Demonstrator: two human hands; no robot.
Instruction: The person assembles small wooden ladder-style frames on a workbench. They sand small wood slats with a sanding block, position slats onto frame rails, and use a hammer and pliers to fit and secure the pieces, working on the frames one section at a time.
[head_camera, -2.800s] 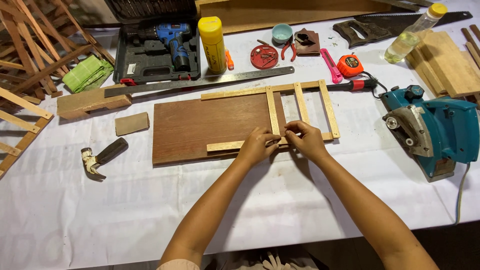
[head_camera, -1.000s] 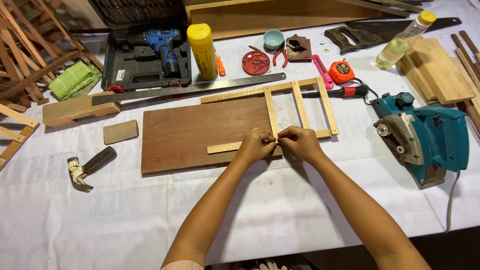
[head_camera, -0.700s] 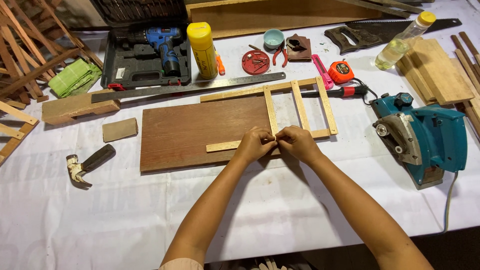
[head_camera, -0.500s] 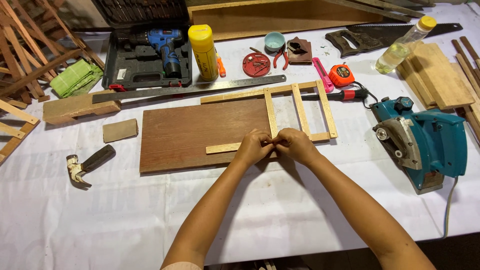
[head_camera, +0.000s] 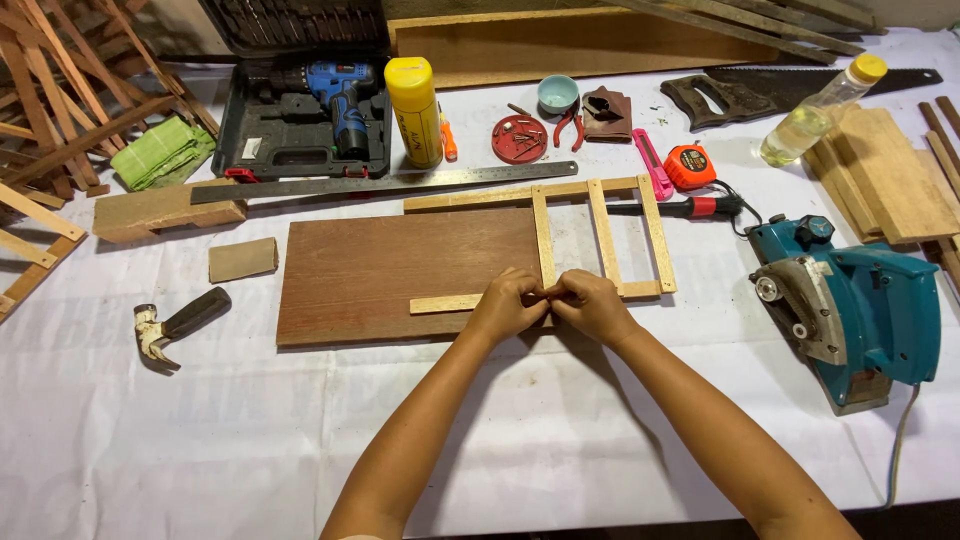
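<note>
Two hands meet at the centre of the frame, the left hand (head_camera: 508, 303) and the right hand (head_camera: 592, 303), fingertips pressed together over the lower rail of a pale wooden slat frame (head_camera: 598, 238). The fingers of both are bunched and pinched close on something small right where an upright slat meets that rail; whether it is a nail, a pin or only the joint itself is too small to tell. The frame lies half on a dark brown board (head_camera: 400, 272) at mid-frame and half on the white table cover (head_camera: 200, 440), its right portion overhanging the board. To do this joint well, I judge the slat should sit square to the rail and flush at its end before any pressure goes on, with the rail held flat against the board so it cannot rock. Keeping both wrists low and steady should help, since the thin strips could shift or split easily. A hammer (head_camera: 178, 324) lies well to the left, a steel ruler (head_camera: 385, 183) just above the board for checking squareness, and a teal circular saw (head_camera: 860, 310) sits at the right, well apart from the hands; its cord should stay clear of the work.
</note>
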